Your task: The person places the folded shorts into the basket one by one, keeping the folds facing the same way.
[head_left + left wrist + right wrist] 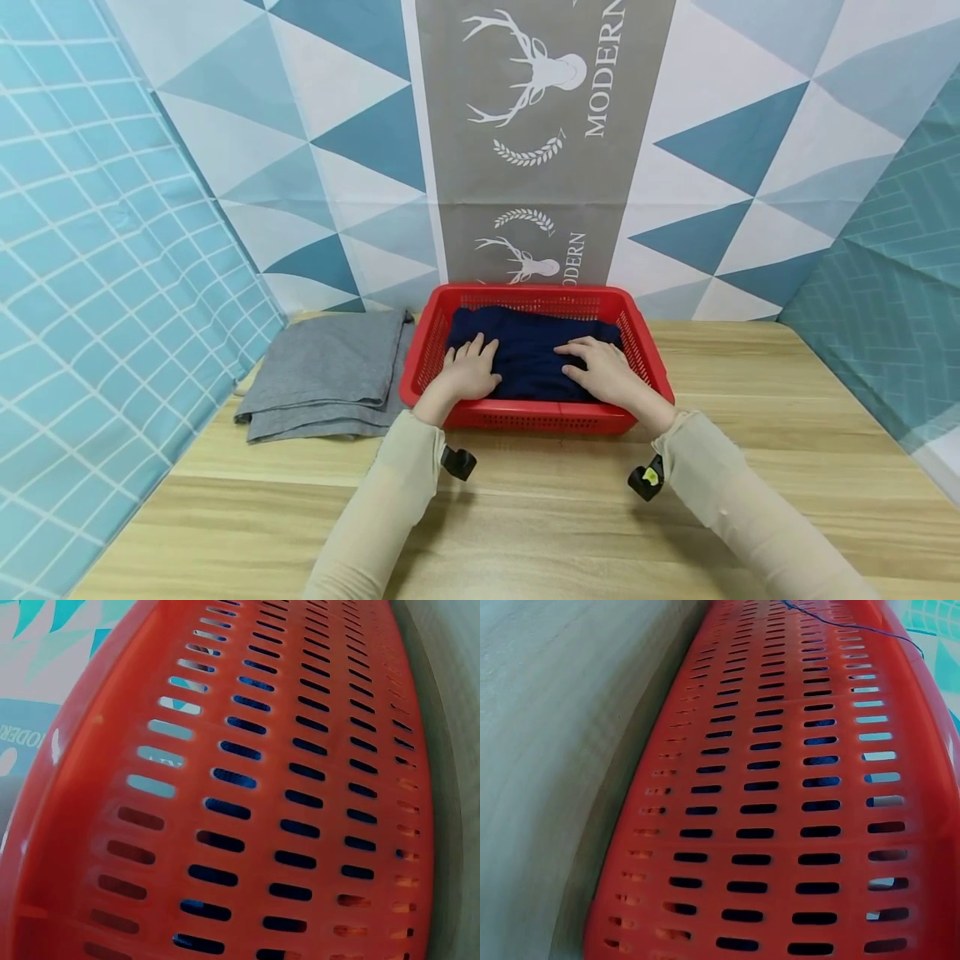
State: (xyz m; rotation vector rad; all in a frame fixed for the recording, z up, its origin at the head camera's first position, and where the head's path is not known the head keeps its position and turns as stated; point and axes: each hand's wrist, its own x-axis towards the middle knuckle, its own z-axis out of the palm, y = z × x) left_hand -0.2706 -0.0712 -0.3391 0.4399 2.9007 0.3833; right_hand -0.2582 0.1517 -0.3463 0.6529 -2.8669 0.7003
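Observation:
A folded navy cloth (525, 354) lies inside a red plastic basket (555, 408) with slotted walls. My left hand (468, 372) rests on the cloth's left part, fingers spread and pointing away from me. On the right part of the cloth lies my right hand (602, 371), its fingers extended toward the middle. Both wrists pass over the basket's near rim. In the left wrist view the basket wall (270, 757) fills most of the picture, with dark blue showing through its slots. The right wrist view likewise has the slotted wall (780, 817), and neither hand shows there.
Left of the basket, a stack of folded grey cloth (322, 367) lies on the wooden table (540, 517), close against the basket. A patterned wall covering (525, 167) stands right behind the basket. A thin blue thread (840, 622) hangs over the basket's wall.

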